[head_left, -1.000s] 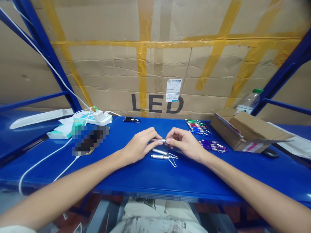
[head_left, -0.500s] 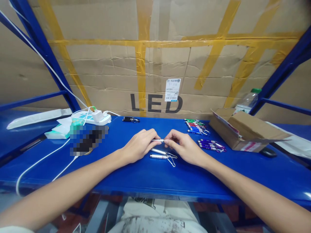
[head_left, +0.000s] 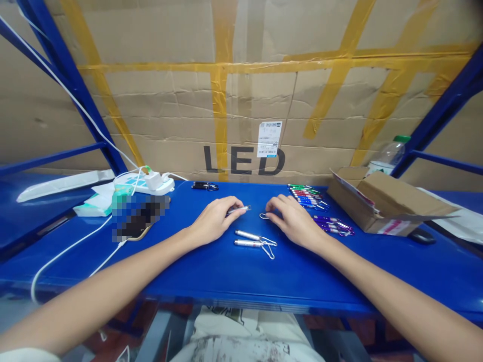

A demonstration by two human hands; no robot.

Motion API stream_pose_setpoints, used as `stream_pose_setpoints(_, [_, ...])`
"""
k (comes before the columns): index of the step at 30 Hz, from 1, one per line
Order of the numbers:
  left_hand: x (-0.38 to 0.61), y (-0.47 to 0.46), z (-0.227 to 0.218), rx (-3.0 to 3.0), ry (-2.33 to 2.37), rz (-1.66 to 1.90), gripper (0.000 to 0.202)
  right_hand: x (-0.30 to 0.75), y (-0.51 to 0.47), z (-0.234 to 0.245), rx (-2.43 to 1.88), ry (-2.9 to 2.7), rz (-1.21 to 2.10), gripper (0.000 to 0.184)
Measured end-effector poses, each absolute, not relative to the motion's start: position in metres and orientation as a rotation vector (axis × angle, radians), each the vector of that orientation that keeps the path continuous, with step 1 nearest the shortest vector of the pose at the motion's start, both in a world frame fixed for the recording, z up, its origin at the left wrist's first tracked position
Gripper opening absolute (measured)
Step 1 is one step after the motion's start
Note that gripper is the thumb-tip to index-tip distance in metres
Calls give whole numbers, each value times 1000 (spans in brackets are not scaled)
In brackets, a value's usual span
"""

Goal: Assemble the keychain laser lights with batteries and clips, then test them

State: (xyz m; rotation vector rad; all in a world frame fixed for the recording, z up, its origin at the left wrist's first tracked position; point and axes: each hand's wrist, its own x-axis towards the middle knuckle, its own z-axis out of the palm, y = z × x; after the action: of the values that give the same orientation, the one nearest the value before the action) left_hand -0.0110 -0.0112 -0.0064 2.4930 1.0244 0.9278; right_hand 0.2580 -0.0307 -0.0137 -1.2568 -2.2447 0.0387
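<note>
My left hand (head_left: pixel 217 219) is closed around a slim silver pen-shaped tube (head_left: pixel 243 208), whose end points right out of my fingertips. Across a small gap, my right hand (head_left: pixel 294 219) pinches a silver carabiner clip (head_left: pixel 263 216); its loop sticks out to the left. The tube and the clip are apart. Below and between my hands lie two more silver tubes (head_left: pixel 248 243), each with a silver clip (head_left: pixel 270 251) at its right end. Close beyond my right wrist are several purple tubes with clips (head_left: pixel 334 225), partly hidden by that hand.
Green, red and blue tubes (head_left: pixel 307 196) lie in a row behind my right hand, black ones (head_left: pixel 204 186) at the back. An open cardboard box (head_left: pixel 388 203) and a bottle (head_left: pixel 392 151) stand right. A phone (head_left: pixel 141 221), power strip (head_left: pixel 162 186) and white cables are left.
My hands have moved apart. The tube stays in my left hand, while the clip now shows separately in my right fingers. The tubes on the table stay in place.
</note>
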Motion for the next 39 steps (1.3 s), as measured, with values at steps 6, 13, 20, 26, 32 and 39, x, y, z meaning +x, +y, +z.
stream_pose_setpoints(6, [-9, -15, -4, 2505, 990, 919, 29, 263, -22, -30, -1274, -2387, 67, 12])
stream_pose_setpoints(13, [-9, -16, -5, 2510, 974, 917, 27, 258, -27, -26, -1252, -2212, 256, 15])
stream_pose_setpoints(20, [-9, -16, -6, 2517, 951, 876, 27, 249, -35, -15, -1109, -2091, 657, 24])
stream_pose_setpoints(26, [-8, -18, -5, 2532, 941, 884, 23, 248, -34, -17, -1023, -2078, 892, 35])
stream_pose_setpoints(32, [-8, -19, -6, 2542, 918, 905, 20, 245, -38, -13, -1005, -1999, 1046, 37])
stream_pose_setpoints(39, [-8, -20, -5, 2577, 870, 927, 16, 244, -40, -8, -1053, -1968, 1026, 39])
